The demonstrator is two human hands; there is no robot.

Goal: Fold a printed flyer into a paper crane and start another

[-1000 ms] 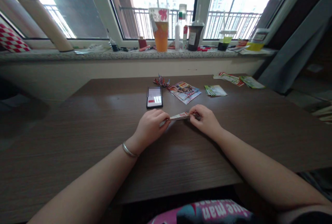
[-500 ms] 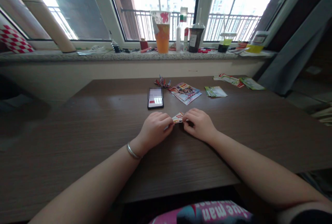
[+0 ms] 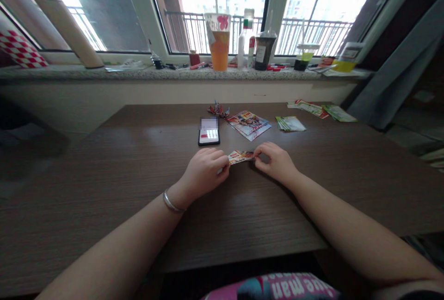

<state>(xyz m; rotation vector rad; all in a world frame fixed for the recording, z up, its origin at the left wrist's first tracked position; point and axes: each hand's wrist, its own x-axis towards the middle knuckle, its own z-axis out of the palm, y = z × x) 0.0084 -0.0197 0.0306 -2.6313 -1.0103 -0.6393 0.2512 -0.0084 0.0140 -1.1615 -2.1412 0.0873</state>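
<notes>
A small folded piece of printed paper (image 3: 241, 156) lies on the brown wooden table (image 3: 104, 175) between my two hands. My left hand (image 3: 206, 170) pinches its left end, fingers curled; a silver bangle (image 3: 170, 202) is on that wrist. My right hand (image 3: 275, 162) pinches its right end with closed fingertips. Both hands rest low on the table near its middle.
Behind the hands lie a phone (image 3: 208, 132), a colourful folded paper figure (image 3: 218, 109), a printed leaflet (image 3: 249, 124) and stacks of paper (image 3: 290, 123). The stone windowsill (image 3: 104, 74) carries an orange drink cup (image 3: 219, 43), bottles and other cups. A grey curtain (image 3: 398, 68) hangs at right.
My hands drew together along the paper, then my right hand slid back out to the right, showing more of the folded strip. The view shifted slightly.
</notes>
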